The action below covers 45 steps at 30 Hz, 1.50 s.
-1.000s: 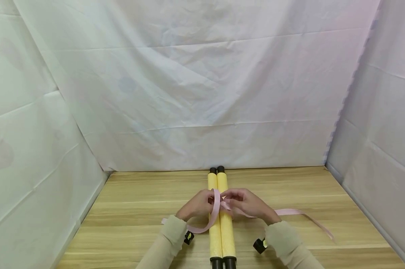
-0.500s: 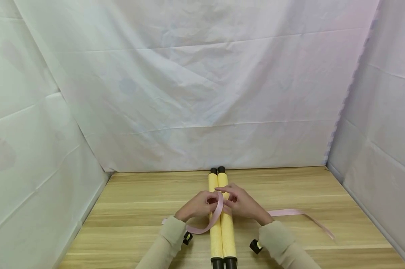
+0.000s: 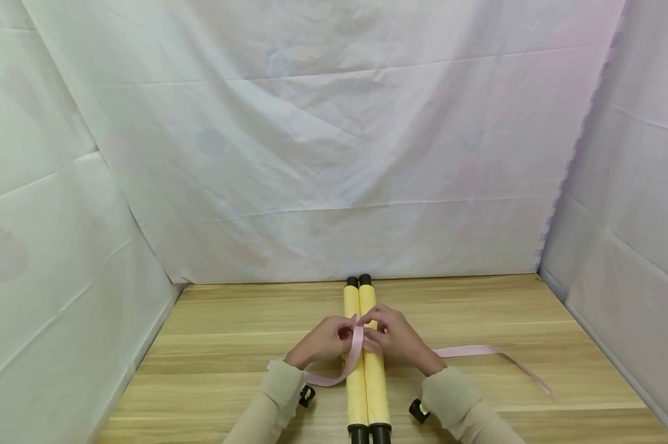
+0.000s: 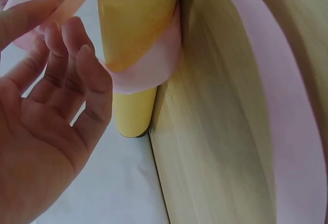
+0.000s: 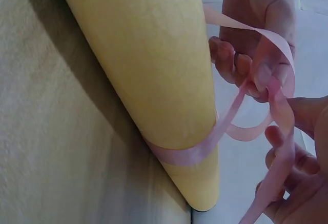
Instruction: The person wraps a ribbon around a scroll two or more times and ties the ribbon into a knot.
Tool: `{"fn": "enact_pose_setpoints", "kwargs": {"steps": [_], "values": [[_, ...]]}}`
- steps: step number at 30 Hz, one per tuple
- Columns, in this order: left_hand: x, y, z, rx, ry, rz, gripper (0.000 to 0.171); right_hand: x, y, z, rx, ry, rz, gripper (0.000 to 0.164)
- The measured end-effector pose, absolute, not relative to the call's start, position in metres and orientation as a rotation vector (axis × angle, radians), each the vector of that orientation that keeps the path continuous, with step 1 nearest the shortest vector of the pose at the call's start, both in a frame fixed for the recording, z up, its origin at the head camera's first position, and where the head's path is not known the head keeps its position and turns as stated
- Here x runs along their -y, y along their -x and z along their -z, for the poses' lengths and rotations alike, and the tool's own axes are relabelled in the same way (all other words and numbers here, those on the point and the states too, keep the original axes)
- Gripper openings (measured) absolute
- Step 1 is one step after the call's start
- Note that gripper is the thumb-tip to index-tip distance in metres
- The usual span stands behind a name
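Two yellow rolls (image 3: 356,385) with black ends, like scrolls, lie side by side on the wood-grain table. A pink ribbon (image 3: 352,361) passes round them. In the right wrist view the ribbon (image 5: 189,155) lies across a roll and rises to both hands. My left hand (image 3: 325,338) pinches it between thumb and finger above the rolls, a loop arching over that hand. My right hand (image 3: 397,338), close beside it, pinches the ribbon too, with thumb and index. In the left wrist view the left hand's (image 4: 56,111) other fingers are bent, palm showing; its pinch is partly cut off.
One ribbon tail (image 3: 478,350) trails right over the table (image 3: 228,345); a short end (image 3: 270,365) shows by the left sleeve. Black wrist gear (image 3: 307,396) sits under each wrist. White cloth (image 3: 334,154) hangs behind and at both sides.
My right hand has shifted slightly left, closer to my left hand, and now pinches at the top of the ribbon loop. The loop has narrowed; the rolls stay put.
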State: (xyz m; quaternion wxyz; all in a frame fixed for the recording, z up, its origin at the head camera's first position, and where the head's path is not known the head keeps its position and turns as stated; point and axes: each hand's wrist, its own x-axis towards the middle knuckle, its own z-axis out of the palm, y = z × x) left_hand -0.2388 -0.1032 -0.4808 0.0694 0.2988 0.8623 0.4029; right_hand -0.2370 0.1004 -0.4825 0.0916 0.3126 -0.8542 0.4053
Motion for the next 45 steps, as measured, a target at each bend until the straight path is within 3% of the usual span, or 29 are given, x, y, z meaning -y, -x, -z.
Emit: {"fn": "enact_pose_setpoints", "kwargs": {"steps": [7, 14, 22, 28, 39, 45], "values": [[0.098, 0.237, 0.478, -2.676, -0.849, -1.317, 0.012, -0.100, 0.229, 0.473, 2.397, -0.774, -1.312, 0.010], [0.096, 0.237, 0.478, -2.626, -0.587, -1.533, 0.020, -0.113, 0.233, 0.484, 2.349, -0.639, -1.555, 0.006], [0.101, 0.241, 0.478, -2.383, -0.354, -1.886, 0.031, -0.127, 0.236, 0.488, 2.162, -0.630, -1.989, 0.020], [0.103, 0.247, 0.480, -2.262, -0.155, -2.020, 0.036, -0.132, 0.234, 0.487, 2.048, -0.610, -2.080, 0.021], [0.089, 0.254, 0.485, -2.026, 0.128, -2.239, 0.020, -0.133, 0.232, 0.486, 2.013, -0.547, -2.173, 0.026], [0.084, 0.250, 0.492, -2.136, 0.059, -2.094, 0.018, -0.133, 0.231, 0.483, 1.997, -0.581, -2.168, 0.026]]}}
